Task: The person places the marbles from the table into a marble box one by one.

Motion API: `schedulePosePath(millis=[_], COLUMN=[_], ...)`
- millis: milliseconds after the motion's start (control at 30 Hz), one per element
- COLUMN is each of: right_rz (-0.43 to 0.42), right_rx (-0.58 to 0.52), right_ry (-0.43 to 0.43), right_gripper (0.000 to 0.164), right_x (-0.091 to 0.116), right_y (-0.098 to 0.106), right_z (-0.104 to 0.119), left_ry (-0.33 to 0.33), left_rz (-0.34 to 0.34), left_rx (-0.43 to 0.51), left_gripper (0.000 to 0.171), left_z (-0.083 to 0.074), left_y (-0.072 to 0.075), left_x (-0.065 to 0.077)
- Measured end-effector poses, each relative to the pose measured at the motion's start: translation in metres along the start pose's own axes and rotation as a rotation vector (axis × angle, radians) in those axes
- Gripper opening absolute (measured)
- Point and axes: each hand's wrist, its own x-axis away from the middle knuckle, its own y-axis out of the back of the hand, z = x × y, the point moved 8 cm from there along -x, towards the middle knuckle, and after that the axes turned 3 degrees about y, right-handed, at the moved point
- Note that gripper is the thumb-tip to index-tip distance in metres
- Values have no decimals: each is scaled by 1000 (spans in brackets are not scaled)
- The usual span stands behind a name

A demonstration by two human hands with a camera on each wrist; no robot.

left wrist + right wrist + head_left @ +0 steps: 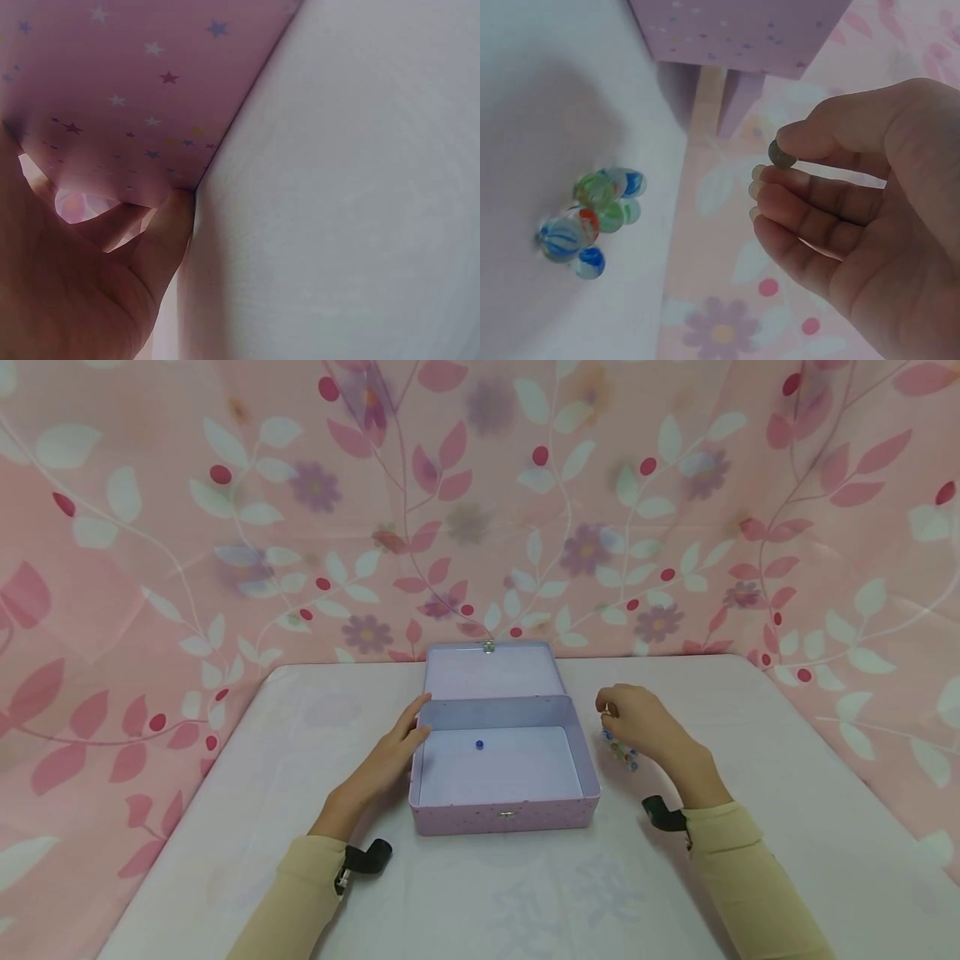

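A lilac tin box [506,817] with small stars stands on the table, its hinged lid [491,670] tipped back. One blue marble [479,745] lies on the box floor. My left hand [386,756] rests against the box's left side, fingers and thumb touching the wall and upper edge. To the right of the box, my right hand [645,722] pinches a dark marble [782,154] between thumb and finger, above the table. Below it lies a cluster of glass marbles [592,217], clear with blue, green and orange swirls.
The white-covered table [300,718] ends at the back against a pink floral cloth [480,510]. A metal clasp [507,814] is on the front wall of the box. Dark wrist cameras [367,858] are strapped at both sleeves.
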Motion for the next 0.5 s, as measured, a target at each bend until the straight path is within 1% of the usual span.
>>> schedulePosePath(millis=[67,100,300,400,500], right_rz=[-23,-34,-58,-68,-69], right_rx=[-1,-3,-31,-54,-72], right_ry=[20,30,77,101,111], right_gripper=[12,12,10,11,10], right_x=[0,0,-1,-1,0], right_y=[2,4,2,1,0], right_z=[7,11,29,37,44], left_ry=[0,-1,-8,-20,-30], left_rz=[4,3,-20,-35,-47], left_rx=[-3,-2,14,8,6], left_gripper=[58,58,55,53,52], left_z=[-6,-4,20,25,26], left_y=[1,1,-1,-2,-2], left_x=[4,3,-14,-17,-17])
